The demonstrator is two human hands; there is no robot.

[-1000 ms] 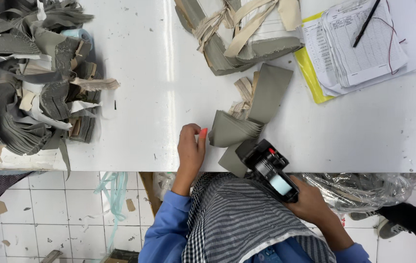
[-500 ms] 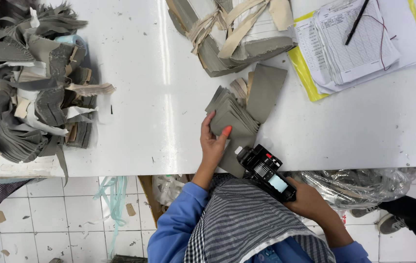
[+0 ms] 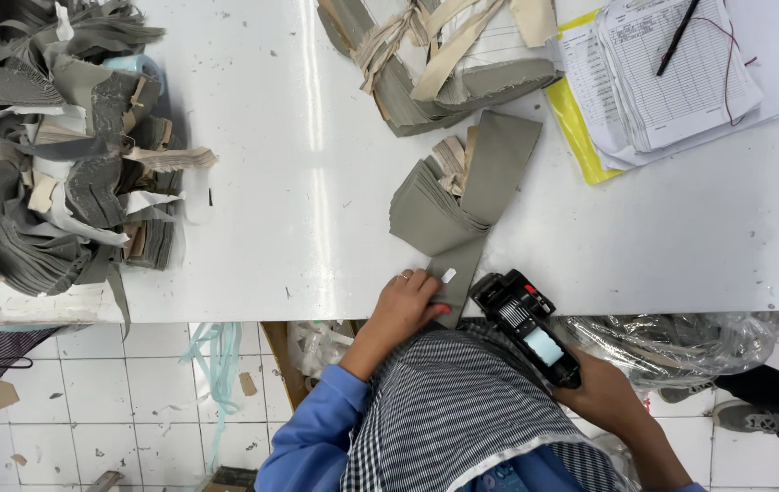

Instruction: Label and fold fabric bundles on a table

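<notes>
Right hand (image 3: 603,396) grips a black label gun (image 3: 528,325) at the desk's near edge, nose toward the grey fabric stack (image 3: 448,214). Left hand (image 3: 405,305) presses flat on the stack's near end, fingers closed on nothing, likely pinning it; a white tag (image 3: 448,274) sits there. White desk (image 3: 298,200): scrap heap (image 3: 52,164) left, tied bundle (image 3: 444,59) and paperwork (image 3: 681,73) along the far edge. Tiled floor (image 3: 134,401) below.

A fanned stack of grey-green fabric pieces (image 3: 448,210) lies at the near edge of the white table, one long strip angled up to the right, its lowest piece bearing a small white sticker (image 3: 448,274). Just beside it, at the table's edge, sits a black labelling gun (image 3: 528,323), tilted, with a pale label roll showing.
</notes>
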